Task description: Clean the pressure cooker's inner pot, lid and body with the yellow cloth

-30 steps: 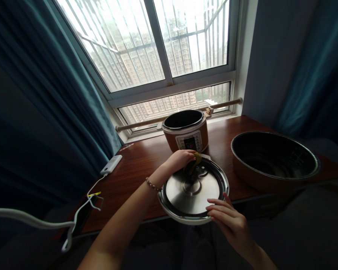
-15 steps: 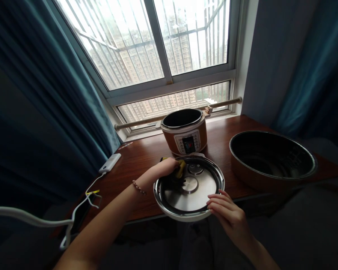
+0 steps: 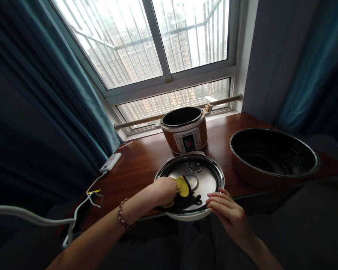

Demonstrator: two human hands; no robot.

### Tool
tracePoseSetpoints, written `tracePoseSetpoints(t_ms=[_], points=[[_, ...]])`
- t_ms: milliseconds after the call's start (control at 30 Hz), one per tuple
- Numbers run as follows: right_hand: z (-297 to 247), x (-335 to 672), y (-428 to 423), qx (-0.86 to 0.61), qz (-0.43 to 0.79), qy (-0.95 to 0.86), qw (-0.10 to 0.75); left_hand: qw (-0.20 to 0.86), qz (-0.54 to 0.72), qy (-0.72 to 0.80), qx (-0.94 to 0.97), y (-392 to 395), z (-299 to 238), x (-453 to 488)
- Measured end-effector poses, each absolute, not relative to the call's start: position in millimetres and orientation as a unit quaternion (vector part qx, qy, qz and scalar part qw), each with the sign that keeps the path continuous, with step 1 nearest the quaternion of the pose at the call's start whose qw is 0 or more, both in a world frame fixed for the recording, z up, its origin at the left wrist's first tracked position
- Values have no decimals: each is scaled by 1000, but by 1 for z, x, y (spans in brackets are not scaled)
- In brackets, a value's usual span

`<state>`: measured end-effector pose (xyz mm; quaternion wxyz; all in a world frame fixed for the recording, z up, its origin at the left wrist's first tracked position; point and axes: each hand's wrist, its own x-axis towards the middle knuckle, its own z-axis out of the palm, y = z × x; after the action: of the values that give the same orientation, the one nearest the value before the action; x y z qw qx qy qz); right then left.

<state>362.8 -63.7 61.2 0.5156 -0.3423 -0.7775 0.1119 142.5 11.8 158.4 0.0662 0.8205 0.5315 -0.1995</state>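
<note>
The electric pressure cooker lid (image 3: 207, 182) lies with its steel underside up at the table's front edge. My left hand (image 3: 163, 190) is closed around a yellow cloth (image 3: 183, 186) with black edging, pressed on the lid's near left part. Part of the cloth is hidden under the fist. On the lid's right rim, my right hand (image 3: 228, 210) rests its fingers over the edge, gripping it; the thumb is hidden. Just behind the lid stands the pressure cooker body (image 3: 183, 131), uncovered, with its control panel facing me.
A large dark-lined inner pot (image 3: 273, 153) stands at the right of the wooden table (image 3: 129, 165). A white power bank (image 3: 110, 162) with a white cable (image 3: 80, 205) lies on the left. Behind the table are a barred window (image 3: 141, 41) and a blue curtain (image 3: 73, 82).
My left hand has moved the cloth from the lid's far left part toward me, to the near left. My right hand has stayed on the rim.
</note>
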Motion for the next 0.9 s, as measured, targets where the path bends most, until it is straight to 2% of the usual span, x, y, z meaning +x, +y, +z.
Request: tracePoseSetpoints(t_ms=[133, 267, 667, 900], points=[[63, 361, -64, -348, 107, -781, 507, 82, -207, 449, 866, -5, 169, 153], [64, 360, -64, -347, 95, -784, 506, 161, -188, 346, 905, -12, 177, 164], [63, 355, -63, -352, 83, -779, 512, 255, 69, 332, 906, 10, 156, 187], [60, 359, -65, -336, 103, -793, 498, 230, -63, 277, 931, 39, 136, 182]])
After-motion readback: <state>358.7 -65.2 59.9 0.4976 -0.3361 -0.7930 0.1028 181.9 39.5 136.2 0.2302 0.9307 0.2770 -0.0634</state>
